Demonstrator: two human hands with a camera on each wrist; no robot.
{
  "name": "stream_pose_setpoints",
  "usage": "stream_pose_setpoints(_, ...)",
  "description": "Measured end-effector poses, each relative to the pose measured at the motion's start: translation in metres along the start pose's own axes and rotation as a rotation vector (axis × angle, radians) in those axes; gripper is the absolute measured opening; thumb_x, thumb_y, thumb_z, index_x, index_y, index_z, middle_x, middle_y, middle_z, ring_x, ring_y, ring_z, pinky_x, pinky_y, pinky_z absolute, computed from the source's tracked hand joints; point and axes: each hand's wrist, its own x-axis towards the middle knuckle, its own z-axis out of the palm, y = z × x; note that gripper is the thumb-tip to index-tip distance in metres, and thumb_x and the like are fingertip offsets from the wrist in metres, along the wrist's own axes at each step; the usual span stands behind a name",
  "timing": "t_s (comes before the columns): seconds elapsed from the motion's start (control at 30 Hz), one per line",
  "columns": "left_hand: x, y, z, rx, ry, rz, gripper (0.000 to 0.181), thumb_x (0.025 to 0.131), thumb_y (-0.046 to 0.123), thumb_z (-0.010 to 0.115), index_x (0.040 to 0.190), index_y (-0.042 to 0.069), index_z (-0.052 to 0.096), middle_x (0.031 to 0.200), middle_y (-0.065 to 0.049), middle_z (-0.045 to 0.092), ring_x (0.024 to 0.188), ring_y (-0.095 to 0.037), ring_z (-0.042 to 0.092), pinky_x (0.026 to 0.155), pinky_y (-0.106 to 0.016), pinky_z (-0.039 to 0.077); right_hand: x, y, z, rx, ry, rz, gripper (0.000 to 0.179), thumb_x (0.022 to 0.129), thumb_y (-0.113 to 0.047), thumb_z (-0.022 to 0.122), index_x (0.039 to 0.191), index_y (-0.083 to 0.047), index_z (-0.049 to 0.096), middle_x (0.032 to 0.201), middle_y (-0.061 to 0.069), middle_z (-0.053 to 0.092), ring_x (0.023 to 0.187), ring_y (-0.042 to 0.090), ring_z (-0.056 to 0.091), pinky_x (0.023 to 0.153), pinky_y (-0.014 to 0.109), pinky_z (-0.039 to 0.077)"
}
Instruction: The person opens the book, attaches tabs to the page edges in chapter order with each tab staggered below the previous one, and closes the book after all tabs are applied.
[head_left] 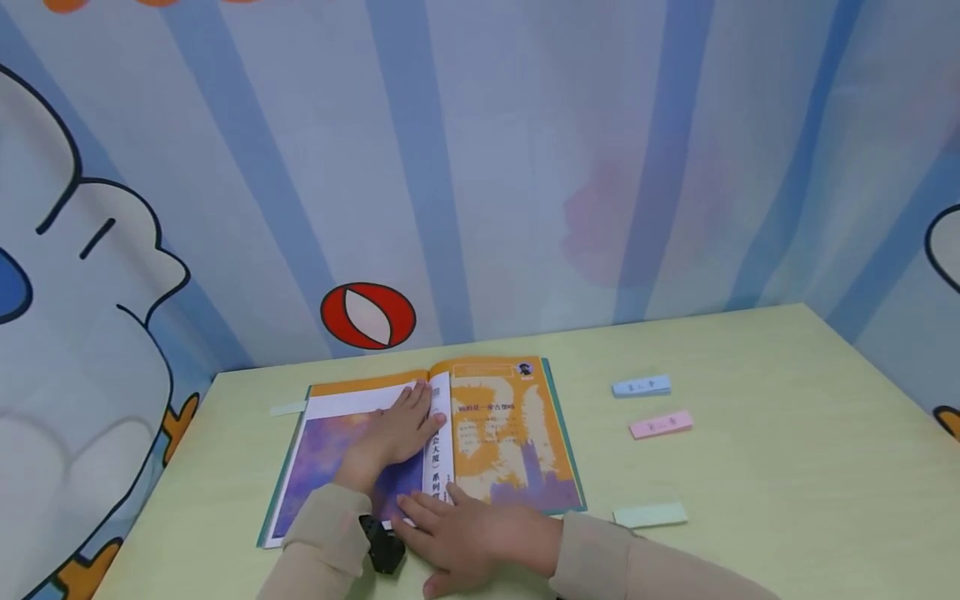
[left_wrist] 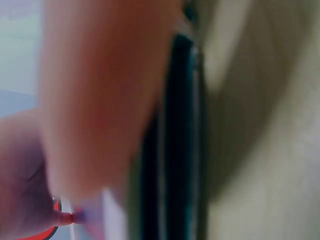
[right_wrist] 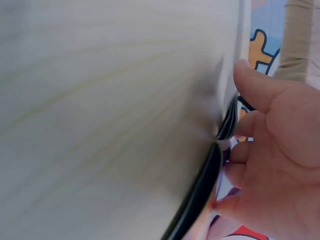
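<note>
An open book [head_left: 558, 467] lies on the table, its right page orange with printed text and its left page purple and blue under a white band. My left hand [head_left: 397, 433] rests spread on the left page, fingertips by the white printed strip [head_left: 438, 450] along the fold. At the book's lower edge my right hand [head_left: 472, 533] touches the bottom of the fold with its fingers extended. The right wrist view shows that right hand [right_wrist: 280, 155] against the dark cover edge [right_wrist: 202, 190]. In the left wrist view a blurred part of a hand covers much of the book's edge [left_wrist: 180, 125].
Right of the book lie a blue paper tab [head_left: 641, 386], a pink one [head_left: 662, 424] and a pale green one [head_left: 650, 514]. A pale tab [head_left: 288, 409] sticks out at the book's left edge. Behind the pale yellow table [head_left: 780, 433] hangs a striped cartoon backdrop [head_left: 510, 167].
</note>
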Motion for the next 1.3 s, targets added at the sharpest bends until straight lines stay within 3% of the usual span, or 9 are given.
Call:
stream_pose_setpoints(0.13,-0.004,0.0,-0.001,0.016,0.022,0.009,0.066,0.098,0.044,0.036,0.147,0.003,0.019,0.154,-0.013,0.014,0.141,-0.032,0.009,0.102,-0.067,0.014,-0.007,0.002,-0.001,0.049,-0.008,-0.057,0.068,0.095,-0.053,0.036,0.151,-0.019,0.015,0.156,0.0,0.005,0.141,0.012,0.004,0.11,0.041,0.021)
stream_pose_setpoints(0.3,-0.006,0.005,-0.005,0.025,0.103,0.06,0.065,0.096,0.042,0.042,0.147,0.005,0.025,0.153,-0.013,0.018,0.14,-0.032,0.013,0.104,-0.065,0.015,-0.022,0.011,-0.003,0.066,0.076,-0.143,0.057,0.097,-0.042,0.044,0.147,-0.017,0.031,0.152,-0.002,0.024,0.138,0.009,0.018,0.106,0.041,0.03)
stream_pose_setpoints(0.47,-0.006,0.019,-0.01,-0.009,0.227,0.163,0.05,0.095,0.033,0.052,0.138,0.008,0.046,0.144,-0.016,0.038,0.133,-0.034,0.031,0.103,-0.057,0.028,-0.038,0.027,-0.007,0.12,0.199,-0.184,0.043,0.097,-0.032,0.05,0.137,-0.015,0.049,0.138,-0.001,0.047,0.127,0.007,0.04,0.1,0.037,0.039)
stream_pose_setpoints(0.67,-0.004,0.041,-0.01,-0.127,0.324,0.294,0.032,0.091,0.019,0.06,0.12,0.005,0.062,0.121,-0.011,0.059,0.116,-0.03,0.052,0.097,-0.045,0.041,-0.061,0.049,-0.013,0.309,0.273,-0.158,0.035,0.095,-0.021,0.054,0.128,-0.011,0.057,0.118,-0.003,0.061,0.099,0.0,0.055,0.086,0.017,0.043)
stream_pose_setpoints(0.8,-0.006,0.052,-0.011,-0.223,0.335,0.343,0.029,0.09,0.013,0.062,0.117,0.005,0.063,0.115,-0.008,0.061,0.111,-0.027,0.054,0.094,-0.042,0.044,-0.078,0.06,-0.017,0.395,0.289,-0.075,0.033,0.094,-0.019,0.057,0.125,-0.009,0.059,0.114,-0.002,0.062,0.098,0.002,0.056,0.085,0.018,0.044)
stream_pose_setpoints(0.9,-0.007,0.06,-0.009,-0.267,0.316,0.354,0.029,0.09,0.011,0.061,0.118,0.005,0.062,0.115,-0.008,0.061,0.109,-0.026,0.055,0.091,-0.041,0.046,-0.09,0.069,-0.017,0.435,0.307,-0.023,0.032,0.092,-0.02,0.059,0.122,-0.009,0.061,0.116,-0.002,0.062,0.107,0.007,0.056,0.088,0.023,0.045)
stream_pose_setpoints(1.13,-0.01,0.078,-0.005,-0.362,0.237,0.31,0.033,0.091,0.013,0.06,0.124,0.007,0.059,0.123,-0.009,0.057,0.113,-0.024,0.053,0.093,-0.04,0.045,-0.118,0.091,-0.007,0.468,0.405,0.045,0.03,0.09,-0.017,0.063,0.119,-0.009,0.063,0.115,0.0,0.064,0.107,0.013,0.057,0.086,0.03,0.048)
stream_pose_setpoints(1.3,-0.011,0.085,-0.003,-0.358,0.242,0.36,0.033,0.09,0.009,0.061,0.123,0.004,0.059,0.12,-0.011,0.057,0.111,-0.025,0.055,0.09,-0.039,0.047,-0.137,0.103,0.001,0.463,0.456,0.099,0.031,0.088,-0.016,0.065,0.118,-0.008,0.064,0.115,0.0,0.064,0.108,0.016,0.057,0.087,0.035,0.048)
